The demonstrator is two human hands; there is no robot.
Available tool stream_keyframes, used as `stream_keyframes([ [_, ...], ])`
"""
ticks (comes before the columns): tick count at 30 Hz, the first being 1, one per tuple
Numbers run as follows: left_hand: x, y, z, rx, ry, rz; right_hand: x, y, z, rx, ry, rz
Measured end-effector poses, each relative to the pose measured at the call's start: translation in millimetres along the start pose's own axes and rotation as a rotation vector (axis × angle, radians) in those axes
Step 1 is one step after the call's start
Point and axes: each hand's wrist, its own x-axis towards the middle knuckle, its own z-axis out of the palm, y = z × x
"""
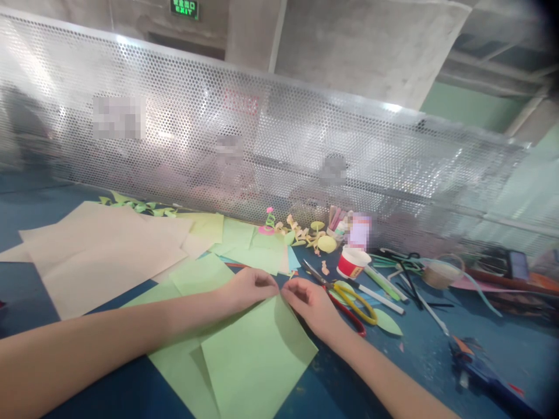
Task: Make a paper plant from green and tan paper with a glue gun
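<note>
A light green sheet of paper (259,364) is held up at its far corner, tilted toward me. My left hand (251,289) pinches that corner from the left, thumb and index finger together. From the other side my right hand (309,301) closes on the same corner, its fingertips almost meeting the left ones. Beneath the raised sheet lie more green sheets (174,349), partly covered by my left forearm. Just right of my right hand rest scissors (371,314) with one yellow and one red handle, their blades pointing away to the left.
Beige sheets (105,256) spread over the left of the blue table (419,372). A red and white paper cup (350,265) stands beyond the scissors. Green leaf cutouts (388,322), pens (382,283) and a blue glue gun (489,372) lie rightward. A perforated metal screen (183,116) borders the back.
</note>
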Motion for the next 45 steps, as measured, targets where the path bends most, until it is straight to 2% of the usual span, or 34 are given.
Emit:
stream_keyframes([
  [9,-0.7,-0.8,0.2,0.042,0.019,0.038,1.1,3.4,0.5,0.021,-0.020,-0.072],
  [19,-2.2,5.2,0.8,0.118,0.040,0.035,0.7,0.8,0.3,-0.029,0.025,-0.060],
  [45,-2.7,5.5,2.1,0.153,-0.007,0.041,0.9,-0.9,1.6,0.003,0.042,-0.001],
])
